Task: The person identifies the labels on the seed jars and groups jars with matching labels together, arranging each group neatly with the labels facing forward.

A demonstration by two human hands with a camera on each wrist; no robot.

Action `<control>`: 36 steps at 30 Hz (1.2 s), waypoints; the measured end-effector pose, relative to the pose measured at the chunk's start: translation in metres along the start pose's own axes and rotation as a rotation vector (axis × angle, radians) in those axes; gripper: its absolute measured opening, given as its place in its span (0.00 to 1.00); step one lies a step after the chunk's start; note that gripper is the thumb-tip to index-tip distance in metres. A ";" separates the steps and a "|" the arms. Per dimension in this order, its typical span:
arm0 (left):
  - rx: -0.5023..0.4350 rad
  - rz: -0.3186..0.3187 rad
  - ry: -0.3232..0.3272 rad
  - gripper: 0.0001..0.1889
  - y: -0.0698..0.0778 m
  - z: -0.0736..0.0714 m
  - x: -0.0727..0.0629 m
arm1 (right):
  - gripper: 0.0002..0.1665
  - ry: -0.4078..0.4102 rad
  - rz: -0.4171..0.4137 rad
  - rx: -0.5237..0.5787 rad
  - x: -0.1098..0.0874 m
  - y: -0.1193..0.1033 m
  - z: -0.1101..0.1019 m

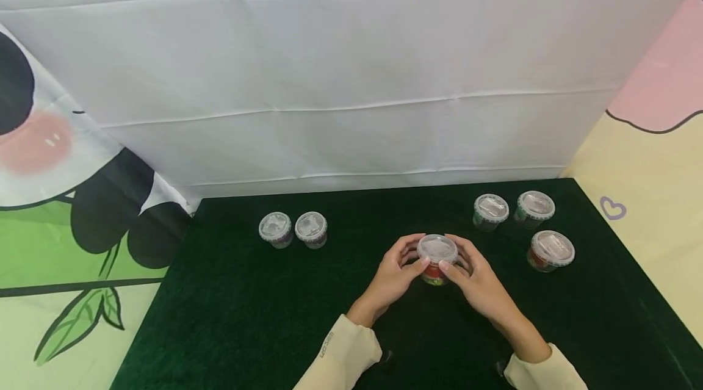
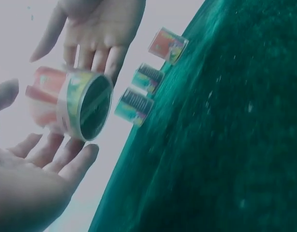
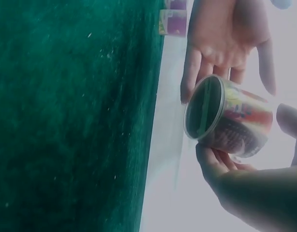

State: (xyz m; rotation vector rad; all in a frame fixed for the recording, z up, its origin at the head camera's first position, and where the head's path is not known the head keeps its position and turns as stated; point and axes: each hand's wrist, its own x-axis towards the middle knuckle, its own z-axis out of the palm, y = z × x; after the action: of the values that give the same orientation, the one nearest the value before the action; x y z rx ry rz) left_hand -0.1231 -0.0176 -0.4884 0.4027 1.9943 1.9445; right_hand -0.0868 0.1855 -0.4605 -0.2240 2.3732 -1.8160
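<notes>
A small round plastic tub (image 1: 434, 274) with a clear lid and a red label is between my two hands, raised off the table; both wrist views show its dark green underside. My left hand (image 1: 391, 277) holds its left side, the thumb at the front and the fingers curving behind. On the other side my right hand (image 1: 480, 286) grips it the same way. In the left wrist view the tub (image 2: 66, 104) looks slightly blurred. The right wrist view shows the tub (image 3: 240, 118) tilted in the picture, with a dark, printed label panel.
Three similar lidded tubs stand at the right: a green-labelled one (image 1: 490, 212), another green one (image 1: 534, 208) and a red one (image 1: 551, 251). Two purple-labelled tubs, one (image 1: 276, 229) beside the other (image 1: 311, 229), stand back left. Dark green cloth (image 1: 247, 317) covers the table; white fabric (image 1: 351, 72) hangs behind.
</notes>
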 end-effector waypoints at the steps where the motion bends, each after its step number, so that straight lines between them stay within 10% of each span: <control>1: -0.001 -0.003 -0.007 0.26 0.000 -0.003 -0.001 | 0.37 -0.013 0.002 0.007 0.000 -0.001 0.001; 36: 0.004 -0.053 0.089 0.27 0.009 -0.033 -0.020 | 0.34 -0.051 0.079 0.117 0.022 -0.016 0.036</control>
State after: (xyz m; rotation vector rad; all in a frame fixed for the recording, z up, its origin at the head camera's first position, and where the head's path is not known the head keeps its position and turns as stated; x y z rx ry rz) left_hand -0.1190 -0.0559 -0.4785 0.2656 2.0420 1.9589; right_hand -0.1003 0.1432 -0.4550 -0.1581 2.2008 -1.8814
